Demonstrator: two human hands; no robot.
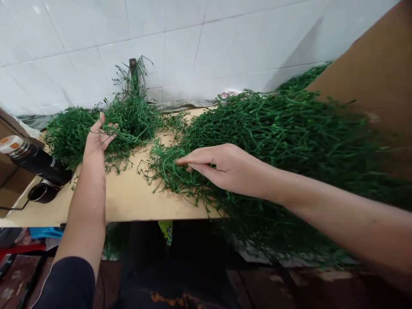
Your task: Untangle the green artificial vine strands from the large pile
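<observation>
Two heaps of thin green plastic strands lie on a tan table point(128, 199). My left hand point(99, 136) rests on the smaller left heap point(74, 131) with its fingers spread over the strands. My right hand point(222, 165) reaches into the near edge of the large right heap point(283, 133); its fingers are pressed together, pinching a few strands. The big heap spills over the table's front edge on the right.
A black flask with a white cap point(34, 159) lies at the table's left end beside a small black cup point(41, 192). A white tiled wall point(193, 47) stands behind. A brown cardboard sheet point(376, 73) leans at the right. Clutter sits under the table.
</observation>
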